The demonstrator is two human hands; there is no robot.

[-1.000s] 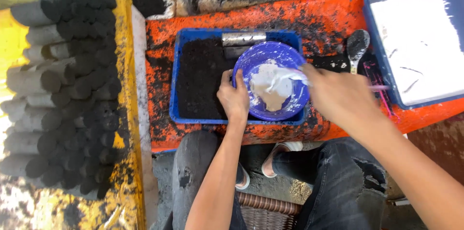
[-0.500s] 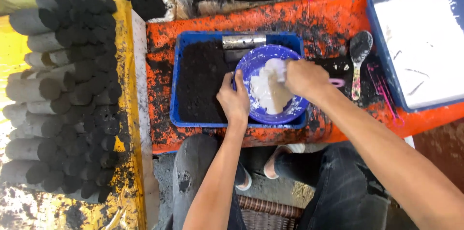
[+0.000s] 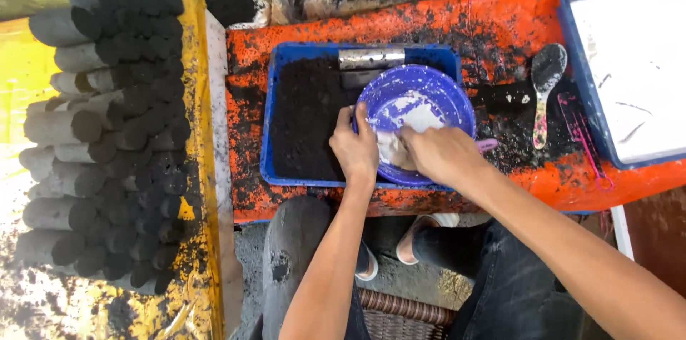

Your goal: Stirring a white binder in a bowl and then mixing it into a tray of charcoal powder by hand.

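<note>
White paste (image 3: 409,120) lay in the purple bowl (image 3: 421,97), which sat in the blue tray (image 3: 275,118) on the orange bench (image 3: 500,25). Our right hand (image 3: 439,154) curled its fingers, pinching a lump just left of them; our left hand (image 3: 355,148) gripped the bowl's near-left rim.

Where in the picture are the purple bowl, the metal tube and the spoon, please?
purple bowl (image 3: 436,90): head view, on the far inner wall, above the white paste.
metal tube (image 3: 371,58): head view, on the middle of its shiny side.
spoon (image 3: 549,65): head view, on its powder-blackened scoop.
</note>
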